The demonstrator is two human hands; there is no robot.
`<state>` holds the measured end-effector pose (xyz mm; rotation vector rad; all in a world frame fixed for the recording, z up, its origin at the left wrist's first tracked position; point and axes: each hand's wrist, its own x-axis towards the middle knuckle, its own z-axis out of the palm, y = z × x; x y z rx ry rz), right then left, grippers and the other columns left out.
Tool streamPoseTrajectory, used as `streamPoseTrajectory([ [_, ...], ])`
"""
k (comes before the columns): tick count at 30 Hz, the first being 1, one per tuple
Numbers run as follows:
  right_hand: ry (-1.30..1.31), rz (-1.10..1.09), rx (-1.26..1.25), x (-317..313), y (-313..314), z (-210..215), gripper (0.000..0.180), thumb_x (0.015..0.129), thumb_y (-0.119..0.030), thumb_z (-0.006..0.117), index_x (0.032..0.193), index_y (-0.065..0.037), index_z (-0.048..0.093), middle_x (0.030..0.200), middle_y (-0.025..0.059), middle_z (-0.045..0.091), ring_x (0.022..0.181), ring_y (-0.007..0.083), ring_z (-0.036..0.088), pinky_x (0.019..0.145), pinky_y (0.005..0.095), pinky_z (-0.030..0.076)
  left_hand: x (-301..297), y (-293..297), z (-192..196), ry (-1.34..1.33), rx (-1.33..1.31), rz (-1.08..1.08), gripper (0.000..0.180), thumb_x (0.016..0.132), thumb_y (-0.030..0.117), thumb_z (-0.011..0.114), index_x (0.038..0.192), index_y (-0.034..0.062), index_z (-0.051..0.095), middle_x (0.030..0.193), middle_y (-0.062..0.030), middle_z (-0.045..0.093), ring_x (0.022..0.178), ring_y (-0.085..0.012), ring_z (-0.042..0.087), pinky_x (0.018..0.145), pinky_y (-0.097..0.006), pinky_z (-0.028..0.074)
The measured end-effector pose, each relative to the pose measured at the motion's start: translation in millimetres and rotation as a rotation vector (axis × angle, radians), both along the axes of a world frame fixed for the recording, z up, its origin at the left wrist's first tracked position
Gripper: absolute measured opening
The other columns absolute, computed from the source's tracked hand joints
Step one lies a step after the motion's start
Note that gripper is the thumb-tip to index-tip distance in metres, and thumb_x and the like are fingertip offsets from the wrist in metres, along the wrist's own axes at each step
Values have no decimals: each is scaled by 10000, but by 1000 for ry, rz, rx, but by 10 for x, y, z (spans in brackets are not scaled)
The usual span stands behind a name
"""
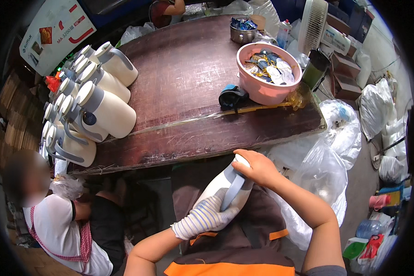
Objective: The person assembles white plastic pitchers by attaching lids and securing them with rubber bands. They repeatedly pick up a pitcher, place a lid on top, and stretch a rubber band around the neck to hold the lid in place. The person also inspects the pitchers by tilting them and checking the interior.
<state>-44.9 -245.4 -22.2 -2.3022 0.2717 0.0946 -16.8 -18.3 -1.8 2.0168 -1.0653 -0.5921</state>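
A cream thermos jug [213, 186] with a grey handle and neck lies tilted over my lap, in front of the table's near edge. My left hand [208, 213], in a striped knit glove, is closed around the jug at its handle. Bare, my right hand [258, 169] grips the top of the same jug, with its fingers around the white lid [242, 160]. Part of the jug's lower body is hidden by my gloved hand. Several similar cream jugs [114, 112] with grey handles stand grouped at the table's left end.
On the dark red table [184, 69] stand a pink tub [262, 92] of tags, a metal pot [242, 36] and a black tape dispenser [233, 97]. Clear plastic bags [324, 172] lie at the right. A seated person [66, 230] is close at my left. A white fan [313, 27] stands behind.
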Motion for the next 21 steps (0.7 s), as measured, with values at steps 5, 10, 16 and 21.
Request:
streamPoseTrajectory([
  [5, -161, 364, 42, -172, 15, 258, 612, 881, -498, 552, 1371, -136, 496, 1309, 185, 531, 1168, 364, 537, 961, 442, 441, 531, 56, -235, 573, -208, 332, 321, 771, 30, 691, 1086, 29, 628, 945, -17, 659, 879, -105, 608, 810, -269, 505],
  [10, -567, 729, -153, -489, 536, 697, 620, 858, -652, 527, 1334, -255, 546, 1450, 133, 414, 1303, 337, 410, 1016, 498, 336, 806, -3, -648, 689, -187, 199, 208, 835, 36, 687, 1042, 19, 689, 957, -43, 695, 904, -119, 630, 840, -276, 516],
  [16, -666, 630, -204, -347, 422, 497, 633, 850, -638, 529, 1285, -179, 573, 1276, 88, 539, 1196, 295, 498, 917, 435, 384, 759, -1, -634, 647, -188, 326, 244, 814, -14, 615, 1048, 12, 683, 985, -60, 715, 915, -145, 654, 826, -280, 526],
  [21, -268, 202, 184, -180, -8, 187, 553, 937, -490, 485, 1323, -98, 535, 1311, 180, 540, 1230, 352, 490, 1039, 424, 388, 382, 107, 307, 997, 211, -3, 219, 828, 152, 696, 1001, 20, 674, 763, -31, 644, 678, -83, 597, 565, -230, 449],
])
